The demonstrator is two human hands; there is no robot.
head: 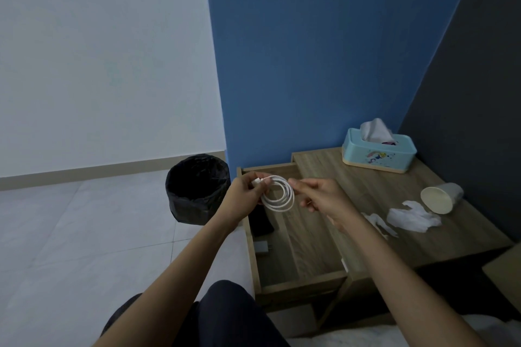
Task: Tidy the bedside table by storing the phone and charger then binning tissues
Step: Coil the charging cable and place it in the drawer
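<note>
Both hands hold a white charger cable (279, 196) wound into a coil above the open drawer (298, 248) of the wooden bedside table (394, 194). My left hand (246, 197) pinches the coil at its plug end. My right hand (318, 196) grips the coil's right side. In the drawer lie a dark phone (260, 224), partly hidden by my left wrist, and a grey charger plug (262, 247). Two crumpled white tissues (411, 215) (379, 223) lie on the tabletop to the right of my right forearm.
A bin lined with a black bag (197, 191) stands on the floor left of the table. A light blue tissue box (379, 153) sits at the table's back. A tipped-over cup (441, 197) lies near the dark right wall. My knees are below.
</note>
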